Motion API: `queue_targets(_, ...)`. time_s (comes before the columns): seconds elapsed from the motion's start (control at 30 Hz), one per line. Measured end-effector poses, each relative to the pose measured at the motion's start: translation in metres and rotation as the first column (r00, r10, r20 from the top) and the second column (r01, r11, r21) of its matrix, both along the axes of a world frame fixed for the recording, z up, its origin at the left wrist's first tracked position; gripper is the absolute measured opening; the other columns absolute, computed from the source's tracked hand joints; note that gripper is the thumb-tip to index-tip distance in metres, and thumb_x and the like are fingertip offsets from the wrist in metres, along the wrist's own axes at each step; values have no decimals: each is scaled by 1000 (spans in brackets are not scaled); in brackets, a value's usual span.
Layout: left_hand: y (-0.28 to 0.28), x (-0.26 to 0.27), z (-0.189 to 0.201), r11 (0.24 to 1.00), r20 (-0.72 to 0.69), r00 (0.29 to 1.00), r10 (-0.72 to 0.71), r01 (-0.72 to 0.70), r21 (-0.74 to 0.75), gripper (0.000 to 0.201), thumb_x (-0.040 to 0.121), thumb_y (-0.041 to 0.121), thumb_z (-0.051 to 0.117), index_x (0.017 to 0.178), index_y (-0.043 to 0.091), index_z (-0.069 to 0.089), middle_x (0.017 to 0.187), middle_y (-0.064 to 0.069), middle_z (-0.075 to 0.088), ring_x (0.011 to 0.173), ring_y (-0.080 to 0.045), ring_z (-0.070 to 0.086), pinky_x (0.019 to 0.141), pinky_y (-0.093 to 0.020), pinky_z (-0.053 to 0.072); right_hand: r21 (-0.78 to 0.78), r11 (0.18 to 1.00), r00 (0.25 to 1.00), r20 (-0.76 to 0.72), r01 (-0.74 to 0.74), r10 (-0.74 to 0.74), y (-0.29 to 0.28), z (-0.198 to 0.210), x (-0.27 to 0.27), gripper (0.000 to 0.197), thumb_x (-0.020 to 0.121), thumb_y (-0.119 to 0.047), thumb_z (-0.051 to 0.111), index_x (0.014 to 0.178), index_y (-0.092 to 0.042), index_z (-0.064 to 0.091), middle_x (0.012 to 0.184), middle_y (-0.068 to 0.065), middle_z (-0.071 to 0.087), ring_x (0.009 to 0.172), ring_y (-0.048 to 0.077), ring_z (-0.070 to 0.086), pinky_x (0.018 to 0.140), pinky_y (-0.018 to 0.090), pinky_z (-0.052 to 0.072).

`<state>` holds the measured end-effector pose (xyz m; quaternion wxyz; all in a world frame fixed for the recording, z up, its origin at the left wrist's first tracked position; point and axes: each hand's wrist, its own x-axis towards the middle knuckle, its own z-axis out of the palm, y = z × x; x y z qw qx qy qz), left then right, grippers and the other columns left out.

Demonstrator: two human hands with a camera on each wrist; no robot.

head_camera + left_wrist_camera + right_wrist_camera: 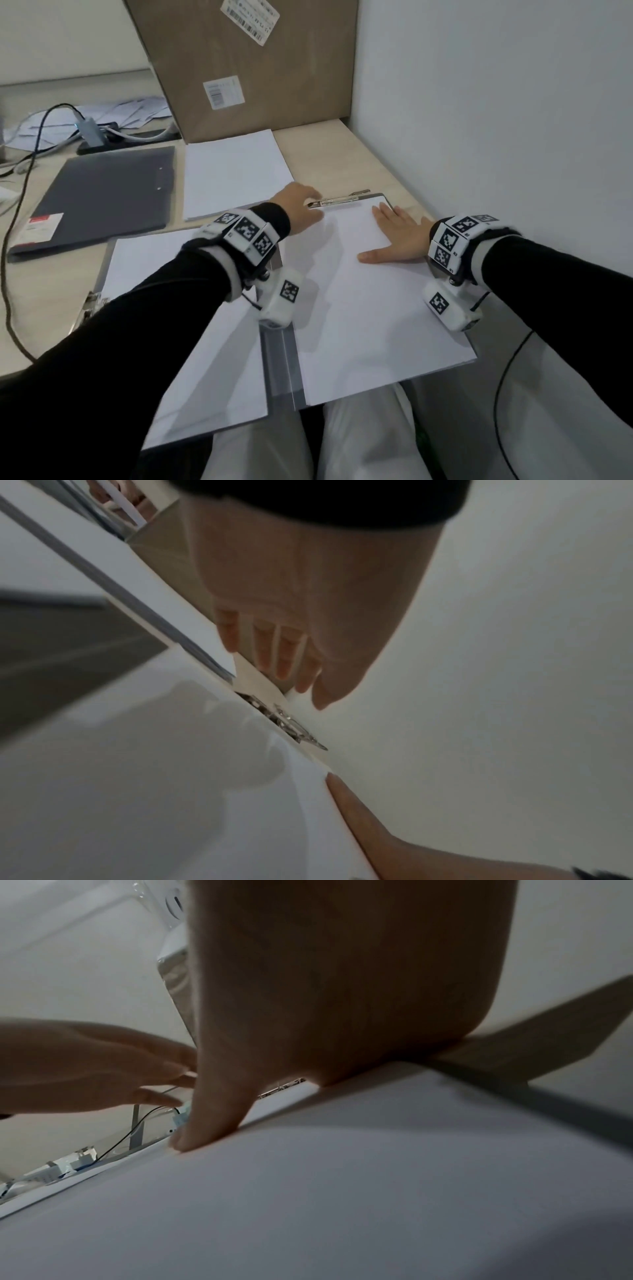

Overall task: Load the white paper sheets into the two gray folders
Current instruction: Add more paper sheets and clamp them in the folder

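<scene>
Paper sheets (370,294) under right fingers (385,214)

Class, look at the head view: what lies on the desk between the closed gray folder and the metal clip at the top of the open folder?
A loose stack of white paper lies between the closed gray folder and the metal clip, seen in the head view.

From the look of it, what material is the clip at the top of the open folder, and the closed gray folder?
Clip: seemingly metal, bright and shiny, with glints along its thin bar; the left hand is at it. Closed gray folder: probably plastic, smooth and matte with a faint sheen, though coated board is possible.
</scene>
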<state>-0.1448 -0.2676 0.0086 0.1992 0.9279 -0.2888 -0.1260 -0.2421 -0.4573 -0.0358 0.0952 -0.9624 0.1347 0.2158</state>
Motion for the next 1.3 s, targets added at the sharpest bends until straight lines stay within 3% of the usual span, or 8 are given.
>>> queue_targets(0.13, -42, 6, -1, 995, -41, 997, -73, 69, -78, 47, 94, 20, 48, 140, 16, 42, 149, -3, 40, 138, -18, 36, 111, -24, 27, -5, 1000, 1000, 3, 5, -5, -1, -2, 1, 115, 71, -82, 42, 149, -24, -19, 158, -8, -24, 148, 16, -17, 117, 55, -3)
queue_targets(0.33, -84, 8, -7, 989, -101, 984, -145, 143, -26, 52, 94, 4, 38, 145, 10, 33, 149, -7, 40, 139, -21, 37, 113, -26, 27, 5, 1000, 1000, 23, 5, -5, -3, -5, 2, 118, 67, -85, 42, 149, -27, -20, 158, -9, -24, 148, 15, -17, 116, 55, -4)
queue_targets(0.47, -88, 12, -10, 991, -82, 989, -123, 117, -68, 52, 93, 10, 43, 144, 14, 33, 141, -3, 50, 131, -20, 45, 105, -24, 34, 3, 1000, 999, 41, 16, -16, -3, -9, 3, 119, 65, -87, 42, 149, -27, -19, 158, -10, -23, 148, 15, -16, 115, 56, -3)
queue_targets(0.67, -87, 18, -17, 992, -95, 988, -120, 117, -42, 55, 94, 8, 41, 147, 15, 28, 149, -6, 40, 137, -22, 38, 110, -26, 30, 8, 1000, 998, 50, 26, -26, -2, -8, 2, 118, 67, -85, 43, 149, -28, -18, 159, -10, -22, 148, 13, -17, 116, 55, -4)
queue_targets(0.83, -86, 22, -15, 984, -68, 992, -102, 91, -153, 51, 92, 12, 48, 142, 16, 38, 140, -4, 51, 131, -20, 46, 103, -24, 35, 12, 999, 998, 49, 29, -30, -2, -8, 1, 117, 67, -85, 43, 149, -28, -18, 158, -11, -22, 148, 14, -17, 117, 54, -4)
queue_targets(1.0, -59, 30, -5, 962, 87, 996, -18, 41, -268, 36, 90, 13, 48, 124, 16, 59, 120, -2, 66, 116, -18, 58, 97, -26, 43, 10, 1000, 1000, 19, 16, -16, -3, -6, 1, 115, 69, -85, 41, 149, -28, -19, 157, -13, -24, 147, 12, -18, 118, 53, -5)
queue_targets(1.13, -30, 36, 2, 992, 215, 977, 8, 21, -128, 30, 90, 20, 46, 114, 21, 64, 117, 1, 68, 113, -20, 59, 99, -29, 43, 6, 1000, 999, 27, 22, -22, -1, -7, 1, 115, 68, -85, 41, 149, -28, -18, 158, -13, -23, 147, 12, -17, 117, 53, -5)
queue_targets(1.3, -12, 34, 21, 919, 315, 927, -202, 68, 389, 40, 94, 18, 39, 130, 26, 53, 134, 3, 57, 123, -22, 52, 103, -36, 38, -1, 1000, 999, 33, 28, -28, -2, -7, 1, 114, 69, -85, 40, 149, -28, -18, 158, -13, -23, 148, 12, -17, 117, 53, -6)
